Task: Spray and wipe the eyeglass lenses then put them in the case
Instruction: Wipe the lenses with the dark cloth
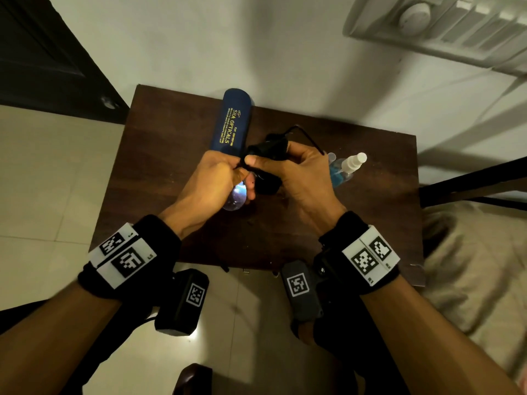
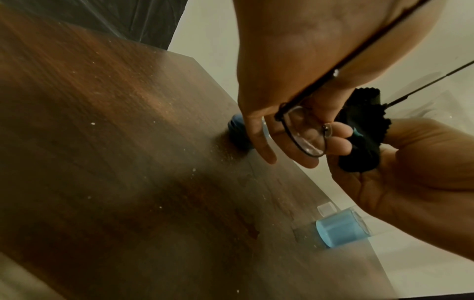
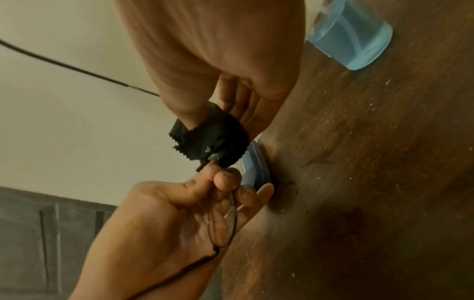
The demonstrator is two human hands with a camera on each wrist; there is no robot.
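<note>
Thin black-rimmed eyeglasses (image 1: 239, 195) are held above the dark wooden table (image 1: 168, 155). My left hand (image 1: 238, 178) pinches them near the bridge, with one bare lens (image 2: 306, 132) against its fingers (image 3: 227, 178). My right hand (image 1: 266, 161) pinches a black cloth (image 1: 269, 149) folded over the other lens, which is hidden; the cloth (image 2: 364, 132) (image 3: 212, 140) sits between thumb and fingers. A temple arm (image 1: 308, 138) sticks out behind. The closed blue case (image 1: 232, 121) lies beyond the hands. The spray bottle (image 1: 346, 166) of blue liquid (image 2: 338, 227) (image 3: 354, 34) stands to the right.
A small clear cap (image 1: 331, 157) stands beside the bottle. The table backs onto a white wall (image 1: 256, 47) with a switch panel (image 1: 445, 27). A dark door (image 1: 42, 58) is at left, tiled floor (image 1: 42, 181) below, bedding (image 1: 479, 266) at right.
</note>
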